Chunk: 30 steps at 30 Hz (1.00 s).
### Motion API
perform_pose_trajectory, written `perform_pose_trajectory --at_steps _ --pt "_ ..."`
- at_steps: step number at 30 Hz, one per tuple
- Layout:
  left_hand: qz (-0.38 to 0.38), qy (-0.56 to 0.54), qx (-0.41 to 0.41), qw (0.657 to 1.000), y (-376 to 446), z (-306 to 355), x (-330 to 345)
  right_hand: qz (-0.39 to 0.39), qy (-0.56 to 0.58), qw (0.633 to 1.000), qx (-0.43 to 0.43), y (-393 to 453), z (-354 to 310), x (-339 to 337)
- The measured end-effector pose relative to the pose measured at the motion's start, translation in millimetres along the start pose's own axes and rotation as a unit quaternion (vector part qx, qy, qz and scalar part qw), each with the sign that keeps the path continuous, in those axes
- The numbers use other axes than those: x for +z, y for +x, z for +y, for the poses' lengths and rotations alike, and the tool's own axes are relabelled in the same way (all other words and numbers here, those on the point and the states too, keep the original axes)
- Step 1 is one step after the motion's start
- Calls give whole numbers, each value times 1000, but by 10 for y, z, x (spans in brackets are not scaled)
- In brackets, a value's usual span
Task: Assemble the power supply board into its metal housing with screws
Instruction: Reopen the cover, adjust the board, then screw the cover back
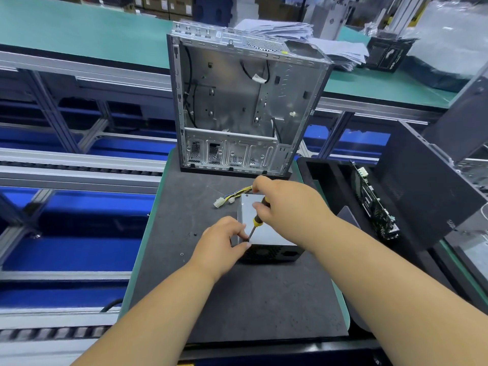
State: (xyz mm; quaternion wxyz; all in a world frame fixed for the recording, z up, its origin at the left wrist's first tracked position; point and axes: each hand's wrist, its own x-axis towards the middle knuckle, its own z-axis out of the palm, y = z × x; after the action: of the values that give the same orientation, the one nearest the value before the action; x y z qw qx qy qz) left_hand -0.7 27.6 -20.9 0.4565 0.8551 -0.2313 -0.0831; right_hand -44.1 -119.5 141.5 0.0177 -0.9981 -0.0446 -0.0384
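A grey metal power supply housing [266, 231] lies on the dark foam mat [237, 299], with its yellow and black cable bundle [232, 196] trailing off at its far left. My right hand [285, 204] grips a yellow and black screwdriver [255, 220], whose tip meets the housing's near left corner. My left hand [224, 244] pinches at that corner right beside the tip; what it pinches is too small to tell. Two small screws [182, 254] lie on the mat to the left.
An open silver computer case [243, 107] stands upright at the mat's far edge. A black tray with a green circuit board [375, 204] stands to the right. Conveyor rails [79, 167] run along the left. Stacked papers [330, 48] lie behind the case.
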Motion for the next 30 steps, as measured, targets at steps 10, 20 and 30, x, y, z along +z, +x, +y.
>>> perform_pose_trajectory --at_steps 10,20,30 --pt "1 -2 -2 1000 -1 16 -16 -23 43 999 -2 -18 35 -8" --pt "-1 -10 15 1000 -2 3 -16 -10 -78 996 52 -6 25 5" --pt "-7 1 6 1000 1 -1 -19 -38 -25 998 32 5 42 -36"
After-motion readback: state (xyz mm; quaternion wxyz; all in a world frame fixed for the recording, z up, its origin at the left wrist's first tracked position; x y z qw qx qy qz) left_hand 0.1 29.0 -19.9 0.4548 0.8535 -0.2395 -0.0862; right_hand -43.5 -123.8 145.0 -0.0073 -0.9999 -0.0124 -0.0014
